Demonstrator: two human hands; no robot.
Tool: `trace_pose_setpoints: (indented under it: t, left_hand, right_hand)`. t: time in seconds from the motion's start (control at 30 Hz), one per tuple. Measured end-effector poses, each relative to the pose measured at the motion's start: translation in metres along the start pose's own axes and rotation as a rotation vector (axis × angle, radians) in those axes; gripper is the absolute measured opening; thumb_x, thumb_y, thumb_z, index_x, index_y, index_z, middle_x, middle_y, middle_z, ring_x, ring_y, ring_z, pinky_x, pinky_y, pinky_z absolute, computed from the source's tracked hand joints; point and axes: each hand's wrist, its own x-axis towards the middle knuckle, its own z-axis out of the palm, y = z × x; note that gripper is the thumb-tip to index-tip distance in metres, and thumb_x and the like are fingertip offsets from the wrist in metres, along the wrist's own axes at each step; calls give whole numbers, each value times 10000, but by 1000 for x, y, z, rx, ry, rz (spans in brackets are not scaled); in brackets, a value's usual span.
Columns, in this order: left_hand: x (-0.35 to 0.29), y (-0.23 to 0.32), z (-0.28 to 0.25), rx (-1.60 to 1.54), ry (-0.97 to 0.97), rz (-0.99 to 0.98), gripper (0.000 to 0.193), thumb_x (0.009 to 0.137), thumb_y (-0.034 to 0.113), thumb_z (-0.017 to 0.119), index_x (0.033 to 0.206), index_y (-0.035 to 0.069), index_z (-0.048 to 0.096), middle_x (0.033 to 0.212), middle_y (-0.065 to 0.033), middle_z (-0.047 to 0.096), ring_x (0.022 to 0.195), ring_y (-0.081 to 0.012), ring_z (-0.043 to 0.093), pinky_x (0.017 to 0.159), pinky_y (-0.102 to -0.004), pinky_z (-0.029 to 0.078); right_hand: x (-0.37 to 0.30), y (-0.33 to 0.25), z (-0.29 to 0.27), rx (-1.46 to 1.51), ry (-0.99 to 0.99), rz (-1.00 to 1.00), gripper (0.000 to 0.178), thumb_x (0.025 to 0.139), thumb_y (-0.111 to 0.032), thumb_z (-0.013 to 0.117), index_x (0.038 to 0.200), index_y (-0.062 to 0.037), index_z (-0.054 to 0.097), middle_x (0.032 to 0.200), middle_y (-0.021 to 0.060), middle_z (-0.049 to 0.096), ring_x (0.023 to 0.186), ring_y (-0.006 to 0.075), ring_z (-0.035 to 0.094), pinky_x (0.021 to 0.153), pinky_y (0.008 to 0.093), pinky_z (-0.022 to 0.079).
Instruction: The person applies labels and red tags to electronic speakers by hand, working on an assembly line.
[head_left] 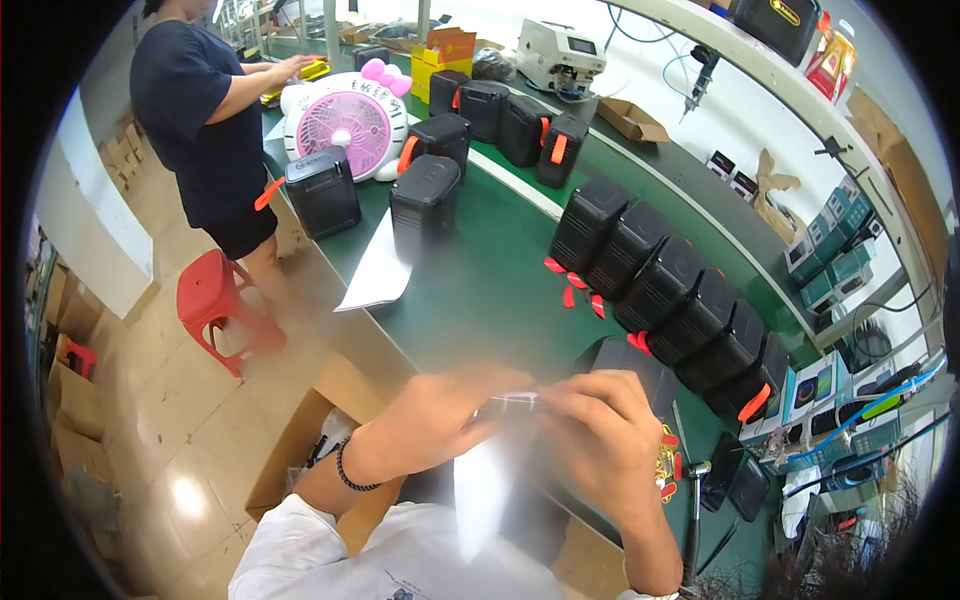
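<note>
My left hand (425,415), with a dark beaded bracelet at its wrist, and my right hand (610,425) meet in front of my chest. Pinched between their fingertips is a small dark piece with pale, shiny edges (508,402); haze hides its kind. Below the fingers a white sheet-like patch (478,500) shows, partly blurred. Just past my right hand stands a black box-shaped speaker (640,368), partly covered by it. Beyond it runs a row of several black speakers (660,285) with red-orange tabs.
More black speakers (425,195) stand across the green bench (480,270), near a pink-and-white fan (345,125) and a white sheet (380,270). A hammer (695,510) lies at right. An open carton (285,450) is by my left arm. A co-worker (205,110) stands far left, behind a red stool (215,295).
</note>
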Motion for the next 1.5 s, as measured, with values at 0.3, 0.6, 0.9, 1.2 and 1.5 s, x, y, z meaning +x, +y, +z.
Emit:
trace_pose_setpoints:
  t: [0.3,0.6,0.9,1.2,1.5]
  left_hand:
    - [6,-3,14,181,-75,131,444,755,-5,805,1170,46,654,1089,-80,708,935,-276,721,751,-359,608]
    - [3,-5,16,41,-57,117,406,823,64,818,1189,33,647,1095,-98,712,904,-263,719,763,-347,597]
    - [-7,-11,28,-209,-22,-67,325,899,124,810,1167,16,661,946,-92,742,712,-190,719,613,-296,554]
    - [-7,-5,32,-261,8,-135,283,917,111,791,1158,21,673,893,-74,753,715,-130,717,609,-272,548]
    - [-7,-6,32,-189,-66,-180,297,908,114,802,1153,13,667,959,-97,754,733,-167,734,614,-286,551]
  right_hand:
    - [-10,9,-5,31,-106,179,268,743,-24,859,963,-35,706,1022,89,675,957,288,625,794,378,515]
    - [-12,16,0,-29,-102,69,359,743,-51,863,1080,-64,739,993,67,698,919,264,649,775,371,504]
    - [-20,16,5,-65,-8,42,290,722,-47,871,985,-71,750,1055,43,755,930,244,700,782,358,516]
    - [-19,16,8,-54,15,77,299,701,-29,871,959,-57,722,994,51,719,935,261,672,793,377,515]
    - [-21,15,7,-45,6,113,306,682,8,865,921,-59,686,980,57,682,900,271,646,779,379,511]
